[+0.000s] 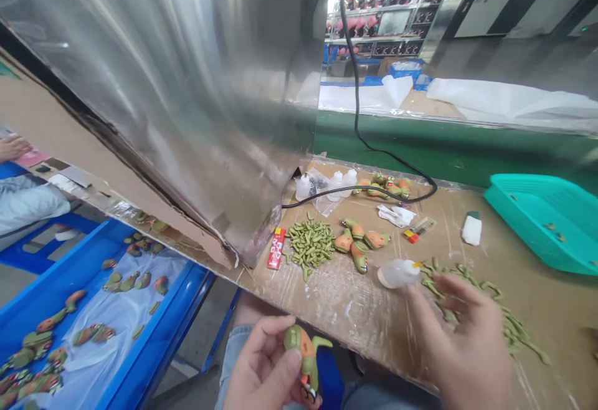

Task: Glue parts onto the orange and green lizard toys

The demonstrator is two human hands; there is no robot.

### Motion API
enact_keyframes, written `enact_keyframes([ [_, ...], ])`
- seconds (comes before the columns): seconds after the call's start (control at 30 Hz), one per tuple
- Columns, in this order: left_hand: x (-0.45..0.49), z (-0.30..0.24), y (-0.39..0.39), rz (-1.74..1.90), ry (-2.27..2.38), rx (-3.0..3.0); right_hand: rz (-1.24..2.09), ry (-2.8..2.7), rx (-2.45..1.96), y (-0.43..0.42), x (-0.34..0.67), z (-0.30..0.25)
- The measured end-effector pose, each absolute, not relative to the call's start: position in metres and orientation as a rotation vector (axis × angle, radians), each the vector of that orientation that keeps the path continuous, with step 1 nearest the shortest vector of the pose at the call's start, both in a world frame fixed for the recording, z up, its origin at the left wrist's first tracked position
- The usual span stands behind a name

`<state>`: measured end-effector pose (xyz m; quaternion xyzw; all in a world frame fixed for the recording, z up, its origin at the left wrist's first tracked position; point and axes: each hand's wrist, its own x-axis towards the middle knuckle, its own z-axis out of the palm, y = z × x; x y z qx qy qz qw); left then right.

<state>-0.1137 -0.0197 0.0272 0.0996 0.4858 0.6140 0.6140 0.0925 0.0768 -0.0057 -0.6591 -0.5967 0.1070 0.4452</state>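
My left hand holds a green and orange toy figure at the bench's front edge, below the tabletop. My right hand hovers over the cardboard-covered bench, its spread fingers blurred. Its thumb is at a white squeeze bottle with a yellow tip. Under those fingers lies a scatter of green moulded pieces. Farther back sit a pile of similar green pieces and several orange-green toy parts.
A blue tray of toy parts on white plastic sits low at left. A teal basket stands at right. A steel sheet looms over the bench. Small white bottles, a black cable and a co-worker's hand are also visible.
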Motion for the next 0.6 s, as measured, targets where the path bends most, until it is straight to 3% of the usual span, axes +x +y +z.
enact_keyframes([
  [0.07,-0.115,0.028,-0.018,1.436,1.137,0.211,0.201,-1.668,-1.493,0.067,0.077,0.001],
  [0.2,-0.113,0.029,-0.017,1.440,1.099,0.209,0.381,-2.150,-1.203,0.070,0.024,-0.007],
  [0.4,-0.121,0.029,-0.024,1.478,1.103,0.215,0.265,-2.351,-1.354,0.086,-0.031,-0.024],
  [0.6,-0.128,0.027,-0.026,1.503,1.109,0.198,0.299,-2.321,-1.365,0.094,-0.019,-0.021],
])
